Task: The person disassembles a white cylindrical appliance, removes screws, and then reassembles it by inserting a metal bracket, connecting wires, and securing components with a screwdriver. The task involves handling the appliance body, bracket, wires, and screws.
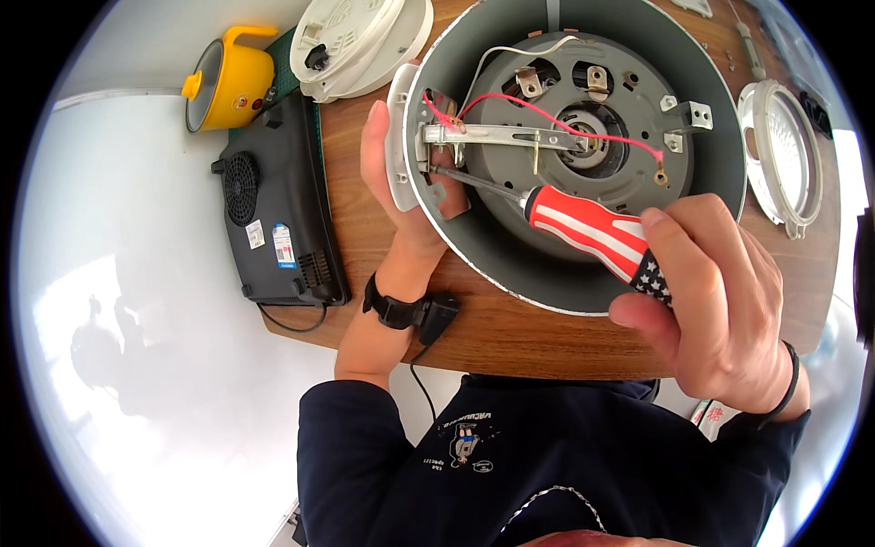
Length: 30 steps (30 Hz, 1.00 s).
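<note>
A round metal rice cooker body (512, 282) lies open on the table, its grey inside facing up. My left hand (406, 196) is closed around the white side handle (399, 137) at the left of its rim. In my right hand (720, 301) is a screwdriver (588, 228) with a red and white striped grip and a starred dark end. The screwdriver's tip touches or nearly touches the wall bracket by the handle. Above the shaft runs a metal lever (510, 137) to the centre. A red wire (547, 111) ends loose in a ring terminal (661, 175).
A black induction cooker (273, 219) and a yellow pot (232, 82) stand at the left. White round plastic covers (355, 46) lie at the back left. A clear-and-white lid (784, 159) is at the right. A cable hangs from the black wrist device (437, 317).
</note>
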{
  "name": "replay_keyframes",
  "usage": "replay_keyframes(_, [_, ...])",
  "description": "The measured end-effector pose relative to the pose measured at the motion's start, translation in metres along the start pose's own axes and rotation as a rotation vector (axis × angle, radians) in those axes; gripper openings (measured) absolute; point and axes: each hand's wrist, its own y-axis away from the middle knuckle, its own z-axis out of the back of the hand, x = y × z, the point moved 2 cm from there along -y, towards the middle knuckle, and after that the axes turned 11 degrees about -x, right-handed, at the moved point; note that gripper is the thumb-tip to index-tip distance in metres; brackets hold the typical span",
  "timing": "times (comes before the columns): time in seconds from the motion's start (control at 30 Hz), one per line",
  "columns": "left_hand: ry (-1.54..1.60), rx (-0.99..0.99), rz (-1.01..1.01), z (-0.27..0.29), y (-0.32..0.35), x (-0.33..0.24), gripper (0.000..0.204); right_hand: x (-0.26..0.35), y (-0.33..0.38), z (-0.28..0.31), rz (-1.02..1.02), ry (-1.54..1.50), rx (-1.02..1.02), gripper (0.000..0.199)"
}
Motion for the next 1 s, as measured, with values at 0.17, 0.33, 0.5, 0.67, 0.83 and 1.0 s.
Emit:
replay_keyframes(0.17, [-0.026, 0.050, -0.060, 0.003, -0.001, 0.000, 0.064, -0.005, -0.002, -0.001, -0.045, -0.055, -0.066, 0.055])
replay_keyframes(0.33, [0.024, 0.022, 0.093, 0.003, 0.003, -0.003, 0.062, -0.011, -0.001, 0.000, 0.037, -0.021, -0.058, 0.058])
replay_keyframes(0.5, [0.030, 0.004, 0.058, 0.002, 0.002, 0.000, 0.060, -0.008, -0.005, 0.003, -0.013, -0.058, -0.059, 0.057])
replay_keyframes(0.67, [0.061, -0.001, 0.002, 0.000, 0.005, 0.005, 0.060, -0.011, -0.001, -0.003, 0.026, -0.013, -0.067, 0.057])
replay_keyframes(0.83, [0.026, 0.019, 0.117, 0.001, 0.002, -0.006, 0.064, -0.008, -0.007, -0.002, 0.010, -0.049, -0.123, 0.048])
replay_keyframes(1.0, [0.025, 0.018, 0.033, 0.001, 0.003, -0.003, 0.066, -0.011, 0.002, -0.003, 0.104, 0.044, -0.087, 0.060])
